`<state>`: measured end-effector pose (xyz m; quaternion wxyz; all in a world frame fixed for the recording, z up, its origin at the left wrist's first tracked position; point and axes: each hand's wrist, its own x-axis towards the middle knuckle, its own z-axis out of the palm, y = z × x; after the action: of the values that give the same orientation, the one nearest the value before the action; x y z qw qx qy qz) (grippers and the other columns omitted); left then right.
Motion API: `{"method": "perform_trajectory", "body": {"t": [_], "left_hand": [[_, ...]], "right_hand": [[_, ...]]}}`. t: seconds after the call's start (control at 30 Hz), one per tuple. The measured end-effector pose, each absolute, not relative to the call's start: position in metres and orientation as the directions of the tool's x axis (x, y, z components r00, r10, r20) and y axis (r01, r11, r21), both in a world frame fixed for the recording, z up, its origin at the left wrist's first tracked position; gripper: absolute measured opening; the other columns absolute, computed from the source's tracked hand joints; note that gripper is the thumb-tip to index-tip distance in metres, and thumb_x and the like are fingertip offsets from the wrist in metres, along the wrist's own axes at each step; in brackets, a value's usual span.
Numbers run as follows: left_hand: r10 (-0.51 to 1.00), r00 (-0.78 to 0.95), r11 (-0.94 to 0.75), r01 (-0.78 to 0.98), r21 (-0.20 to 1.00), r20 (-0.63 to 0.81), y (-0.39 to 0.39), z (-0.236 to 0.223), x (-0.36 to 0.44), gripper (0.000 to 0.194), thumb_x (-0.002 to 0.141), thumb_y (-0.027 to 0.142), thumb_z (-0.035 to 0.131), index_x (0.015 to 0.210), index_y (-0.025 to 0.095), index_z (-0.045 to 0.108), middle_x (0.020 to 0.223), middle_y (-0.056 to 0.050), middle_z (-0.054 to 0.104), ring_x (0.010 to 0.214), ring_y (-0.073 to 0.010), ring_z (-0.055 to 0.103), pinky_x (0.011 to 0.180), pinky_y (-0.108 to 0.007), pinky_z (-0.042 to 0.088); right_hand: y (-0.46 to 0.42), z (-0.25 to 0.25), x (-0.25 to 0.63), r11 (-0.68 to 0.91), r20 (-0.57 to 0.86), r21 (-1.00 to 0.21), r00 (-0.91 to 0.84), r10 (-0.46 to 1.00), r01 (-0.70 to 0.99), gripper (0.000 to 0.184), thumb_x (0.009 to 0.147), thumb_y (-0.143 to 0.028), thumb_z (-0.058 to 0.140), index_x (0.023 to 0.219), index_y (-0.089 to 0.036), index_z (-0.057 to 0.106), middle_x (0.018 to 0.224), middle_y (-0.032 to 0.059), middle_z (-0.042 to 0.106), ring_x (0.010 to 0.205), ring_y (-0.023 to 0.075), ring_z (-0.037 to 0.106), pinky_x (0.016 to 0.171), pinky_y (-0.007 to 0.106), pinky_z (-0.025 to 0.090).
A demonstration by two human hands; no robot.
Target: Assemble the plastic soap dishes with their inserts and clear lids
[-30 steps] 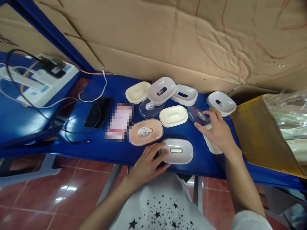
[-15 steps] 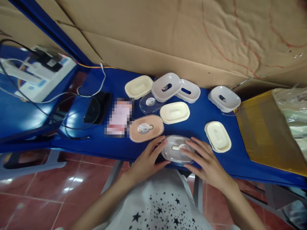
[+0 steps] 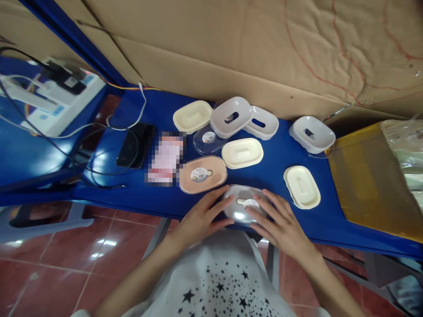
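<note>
An oval grey soap dish (image 3: 235, 192) lies near the table's front edge under a clear lid (image 3: 240, 215) with a round label. Around its left end curl the fingers of my left hand (image 3: 202, 218). My right hand (image 3: 283, 223) grips the right end, its fingers over the lid and label. Just behind stands a peach soap dish (image 3: 216, 175) with a labelled clear lid. Cream trays lie nearby: one tray (image 3: 243, 153) in the middle and another tray (image 3: 302, 187) to the right of my right hand.
At the back are grey dishes (image 3: 231, 108), a loose clear lid (image 3: 206, 143) and a cream tray (image 3: 191, 115). Another grey dish (image 3: 312, 132) stands back right, beside a cardboard box (image 3: 363, 176). A black phone (image 3: 132, 147), cables and a power strip (image 3: 62, 114) occupy the left.
My right hand has brought the clear lid from the right onto the grey dish between my hands. The right cream tray is now uncovered. My left hand has stayed at the dish.
</note>
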<state>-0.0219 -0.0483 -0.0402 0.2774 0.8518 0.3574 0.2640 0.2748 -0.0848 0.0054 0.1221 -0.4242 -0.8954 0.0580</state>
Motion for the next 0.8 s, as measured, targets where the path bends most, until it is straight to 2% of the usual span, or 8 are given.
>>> {"method": "perform_trajectory", "body": {"t": [0.2, 0.43, 0.6, 0.73, 0.8], "left_hand": [[0.763, 0.593, -0.589, 0.472, 0.656, 0.259, -0.05, -0.044, -0.023, 0.07, 0.108, 0.046, 0.064, 0.169, 0.033, 0.031, 0.163, -0.014, 0.054, 0.149, -0.0301, 0.058, 0.117, -0.051, 0.058], [0.766, 0.581, -0.594, 0.472, 0.652, 0.276, -0.052, -0.047, -0.023, 0.072, 0.108, 0.046, 0.065, 0.17, 0.032, 0.031, 0.162, -0.014, 0.056, 0.147, -0.0306, 0.06, 0.115, -0.05, 0.06], [0.771, 0.577, -0.594, 0.501, 0.63, 0.268, -0.051, -0.046, -0.02, 0.071, 0.109, 0.043, 0.065, 0.17, 0.03, 0.03, 0.162, -0.015, 0.055, 0.149, -0.0322, 0.058, 0.116, -0.053, 0.059], [0.784, 0.57, -0.574, 0.518, 0.634, 0.245, -0.052, -0.043, -0.021, 0.07, 0.109, 0.043, 0.064, 0.169, 0.03, 0.03, 0.163, -0.016, 0.053, 0.15, -0.0336, 0.057, 0.116, -0.055, 0.059], [0.792, 0.562, -0.564, 0.522, 0.64, 0.239, -0.055, -0.042, -0.022, 0.069, 0.109, 0.043, 0.064, 0.169, 0.031, 0.031, 0.162, -0.016, 0.054, 0.149, -0.0339, 0.058, 0.115, -0.056, 0.059]], "right_hand": [[-0.087, 0.004, 0.276, 0.656, 0.153, -0.147, -0.638, 0.754, 0.74, 0.054, 0.106, -0.028, 0.069, 0.158, -0.028, 0.056, 0.161, 0.008, 0.061, 0.153, 0.0401, 0.05, 0.115, 0.061, 0.055], [-0.089, -0.009, 0.277, 0.647, 0.186, -0.179, -0.62, 0.762, 0.741, 0.065, 0.104, -0.026, 0.071, 0.165, -0.029, 0.047, 0.162, 0.0089, 0.06, 0.158, 0.0388, 0.044, 0.118, 0.059, 0.052], [-0.088, -0.021, 0.277, 0.643, 0.233, -0.203, -0.601, 0.764, 0.738, 0.069, 0.106, -0.028, 0.069, 0.169, -0.03, 0.041, 0.16, 0.0087, 0.061, 0.164, 0.0359, 0.035, 0.118, 0.055, 0.052], [-0.077, -0.011, 0.287, 0.656, 0.178, -0.287, -0.635, 0.752, 0.697, 0.072, 0.108, -0.043, 0.064, 0.172, -0.031, 0.033, 0.166, 0.0075, 0.055, 0.163, 0.0337, 0.037, 0.125, 0.062, 0.042], [-0.061, -0.003, 0.294, 0.638, 0.182, -0.348, -0.619, 0.764, 0.686, 0.069, 0.111, -0.042, 0.058, 0.173, -0.031, 0.03, 0.167, 0.0076, 0.054, 0.16, 0.0301, 0.044, 0.128, 0.06, 0.039]]}}
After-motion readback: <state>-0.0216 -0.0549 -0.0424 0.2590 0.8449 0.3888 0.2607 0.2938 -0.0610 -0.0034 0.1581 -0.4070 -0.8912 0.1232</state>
